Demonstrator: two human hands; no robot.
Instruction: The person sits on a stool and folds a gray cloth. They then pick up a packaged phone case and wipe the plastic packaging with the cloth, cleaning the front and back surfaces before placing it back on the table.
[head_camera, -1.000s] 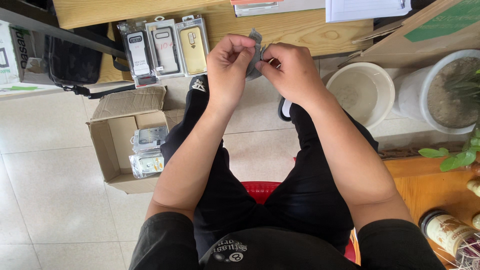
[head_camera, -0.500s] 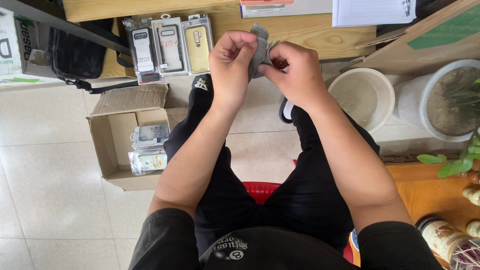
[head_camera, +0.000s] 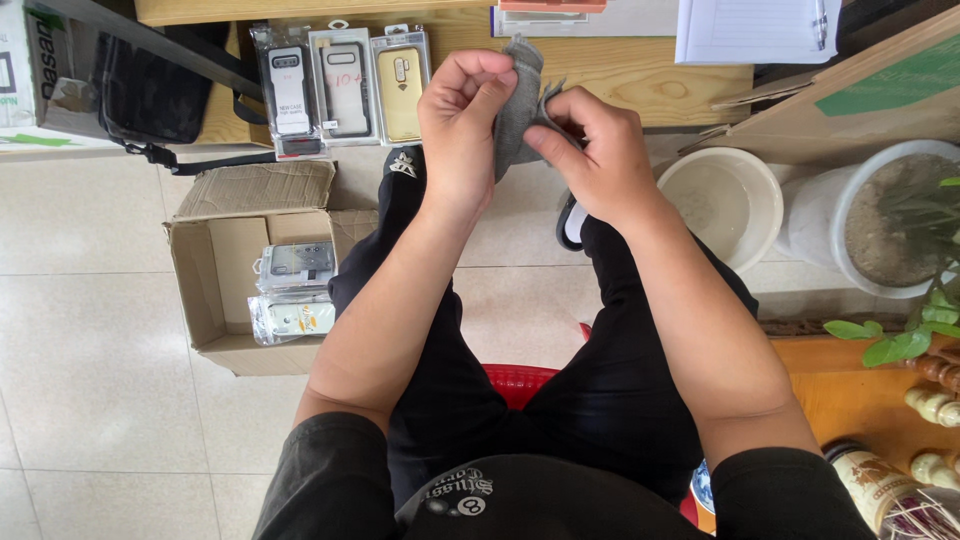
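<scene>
Left hand (head_camera: 462, 125) and right hand (head_camera: 592, 160) raised above knees, fingers of both pinched shut on grey cloth (head_camera: 515, 105) held between them. Beyond hands: three packaged phone cases (head_camera: 345, 85) stand against wooden table (head_camera: 640, 85). Open cardboard box (head_camera: 215, 290) on floor at left holds more packaged cases. White bucket (head_camera: 725, 205) at right.

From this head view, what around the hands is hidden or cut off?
- Grey fabric piece: its lower part and full shape are covered by the left hand and right hand.
- Cardboard box: the packaged cases inside are blurred by glare on the plastic.
- Plant pot: cut off by the right edge.
- Red stool: mostly hidden by the legs.
</scene>
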